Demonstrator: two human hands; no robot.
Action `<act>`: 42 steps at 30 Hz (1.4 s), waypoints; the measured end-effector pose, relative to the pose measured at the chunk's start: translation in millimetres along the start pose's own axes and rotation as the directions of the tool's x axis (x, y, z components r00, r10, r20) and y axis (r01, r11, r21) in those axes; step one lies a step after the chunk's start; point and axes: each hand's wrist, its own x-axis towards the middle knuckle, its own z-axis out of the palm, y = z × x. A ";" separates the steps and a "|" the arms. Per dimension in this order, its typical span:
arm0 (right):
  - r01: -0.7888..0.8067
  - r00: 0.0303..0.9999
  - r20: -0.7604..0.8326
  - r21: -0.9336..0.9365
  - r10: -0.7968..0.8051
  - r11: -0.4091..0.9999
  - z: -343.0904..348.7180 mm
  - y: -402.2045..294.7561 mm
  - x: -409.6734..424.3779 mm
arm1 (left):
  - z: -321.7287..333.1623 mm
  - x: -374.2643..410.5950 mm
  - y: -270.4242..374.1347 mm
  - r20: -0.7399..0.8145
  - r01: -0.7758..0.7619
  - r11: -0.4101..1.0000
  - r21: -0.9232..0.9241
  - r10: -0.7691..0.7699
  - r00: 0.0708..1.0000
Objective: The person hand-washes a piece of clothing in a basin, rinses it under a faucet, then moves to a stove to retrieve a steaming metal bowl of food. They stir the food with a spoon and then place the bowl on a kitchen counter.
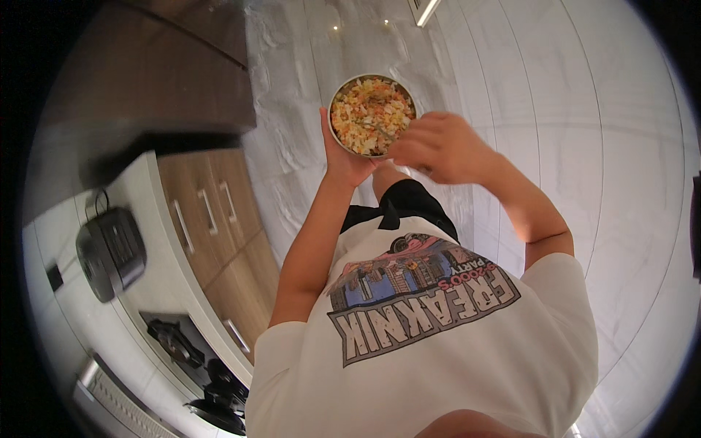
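My left hand (348, 164) holds a round metal bowl (329, 121) from below and beside its near left edge, with the thumb up along the outside. The bowl is filled with fried rice (369, 104) mixed with orange and yellow bits. At the bowl's right rim is my right hand (424, 145), its fingers curled around what looks like the handle of a thin metal utensil (379, 130). The utensil's far end lies in the rice; its handle is mostly hidden by the fingers, and its exact kind cannot be told.
To the left runs a counter (181, 274) over wooden drawers (213, 202), bearing a dark rice cooker (112, 254) and a gas hob (175, 342) with a black pan (219, 414). A dark cabinet (153, 71) stands at upper left. Pale wall tiles (569, 137) rise on the right.
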 end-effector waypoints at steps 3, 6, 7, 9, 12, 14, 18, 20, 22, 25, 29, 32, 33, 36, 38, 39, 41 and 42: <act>0.074 0.997 -0.029 0.053 -0.073 0.996 -22.3 119.6 70.4 | -2.1 83.7 74.5 0.289 0.079 0.992 -0.101 -0.047 0.956; 0.190 0.982 0.017 -0.038 -0.190 0.981 -58.0 214.3 155.6 | 33.1 163.3 154.5 0.200 -0.002 1.000 -0.027 0.007 0.980; 0.217 0.976 0.040 -0.080 -0.215 0.973 -67.8 236.1 174.9 | 48.8 180.3 173.7 0.300 -0.009 0.997 -0.071 0.030 0.953; 0.222 0.975 0.056 -0.143 -0.216 0.965 -92.4 267.5 186.1 | 85.0 215.5 192.0 0.222 -0.049 0.999 0.020 0.043 0.974; 0.173 0.984 -0.006 -0.157 -0.176 0.972 -107.7 229.4 113.7 | 112.5 202.2 126.1 0.103 -0.102 0.981 0.164 0.086 0.991; 0.144 0.990 0.014 -0.165 -0.143 0.976 -139.0 199.2 52.2 | 121.6 198.4 52.1 0.113 -0.042 0.997 0.070 0.034 0.993; -0.039 0.993 -0.121 -0.200 0.014 0.979 -106.1 104.4 -33.0 | 84.9 153.7 -17.3 0.306 0.175 0.984 0.022 -0.174 0.936; -0.151 0.976 -0.184 -0.208 0.113 0.966 -112.3 53.5 -62.1 | 115.2 110.0 -53.3 0.106 0.068 0.928 0.366 -0.115 0.988; -0.286 0.936 -0.258 -0.166 0.238 0.944 -116.0 29.8 -78.2 | 109.6 85.5 -68.7 0.070 0.163 0.919 0.360 -0.200 0.977; -0.332 0.901 -0.318 -0.065 0.296 0.941 -124.6 -15.5 -105.3 | 89.6 51.8 -93.8 -0.017 0.240 0.913 0.329 -0.248 0.969; -0.254 0.924 -0.291 0.019 0.249 0.967 -113.9 -49.2 -127.1 | 74.4 47.5 -114.6 0.005 0.297 0.902 0.314 -0.315 0.949; -0.300 0.919 -0.271 -0.015 0.285 0.954 -88.6 -31.0 -143.7 | 72.7 68.9 -123.4 0.040 0.330 0.917 0.223 -0.347 0.937; -0.317 0.914 -0.278 -0.036 0.295 0.948 -90.2 -19.3 -145.7 | 72.6 80.5 -122.6 0.105 0.378 0.917 0.129 -0.392 0.914; -0.284 0.929 -0.277 -0.114 0.244 0.952 -120.4 57.8 -129.6 | 96.5 159.3 -98.1 0.242 0.456 0.889 -0.039 -0.434 0.868; -0.257 0.937 -0.291 -0.197 0.194 0.946 -157.5 145.2 -96.3 | 140.1 245.5 -61.6 0.244 0.453 0.892 0.002 -0.439 0.865; -0.241 0.944 -0.281 -0.219 0.175 0.946 -166.7 176.8 -92.7 | 148.4 271.7 -56.6 0.192 0.423 0.905 0.050 -0.424 0.885; -0.249 0.948 -0.255 -0.232 0.189 0.940 -184.2 239.0 -88.9 | 159.3 331.5 -48.7 0.174 0.416 0.907 0.063 -0.420 0.891; -0.259 0.947 -0.250 -0.231 0.200 0.938 -185.7 266.6 -90.8 | 158.2 359.8 -45.7 0.181 0.417 0.907 0.059 -0.420 0.889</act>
